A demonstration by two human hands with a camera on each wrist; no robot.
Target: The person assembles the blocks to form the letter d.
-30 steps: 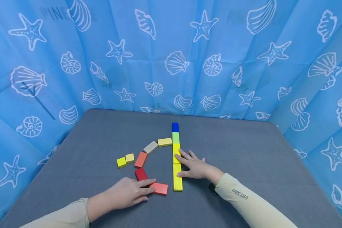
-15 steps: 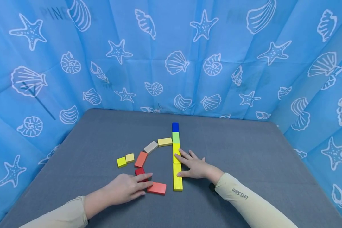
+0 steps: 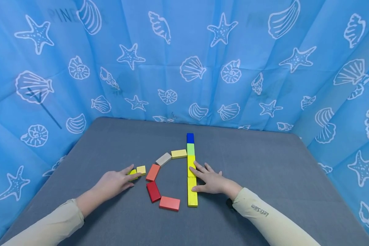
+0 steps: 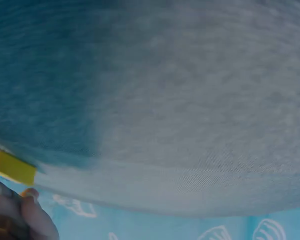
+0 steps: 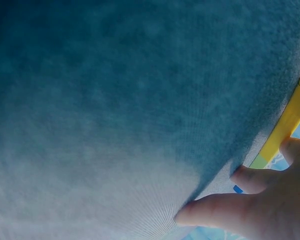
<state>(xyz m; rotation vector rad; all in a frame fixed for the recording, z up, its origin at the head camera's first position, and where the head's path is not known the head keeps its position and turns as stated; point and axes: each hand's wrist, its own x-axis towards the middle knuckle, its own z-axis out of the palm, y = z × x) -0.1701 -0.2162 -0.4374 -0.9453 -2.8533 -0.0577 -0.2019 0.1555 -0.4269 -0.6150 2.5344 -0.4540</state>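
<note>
In the head view my left hand (image 3: 112,184) is at a bright yellow block (image 3: 132,173), its fingers extended over and beside it and partly hiding it. A pale yellow block (image 3: 141,170) sits just right of those fingertips. In the left wrist view, fingertips (image 4: 32,195) show right by a yellow block (image 4: 12,167). My right hand (image 3: 212,181) rests with spread fingers on a straight column of blocks: two long yellow blocks (image 3: 192,196), then a light green block (image 3: 190,149) and a blue block (image 3: 190,138) at the far end.
Left of the column, blocks form an open curve: a pale yellow one (image 3: 179,153), a beige one (image 3: 163,159), an orange one (image 3: 153,172), a dark red one (image 3: 153,191) and a coral one (image 3: 169,203). A gap separates coral block and column. Blue curtain (image 3: 184,85) surrounds the grey table (image 3: 249,153).
My left hand slid the coral block slightly left, then let go of it and moved up and left to the bright yellow block. My right hand stayed on the column.
</note>
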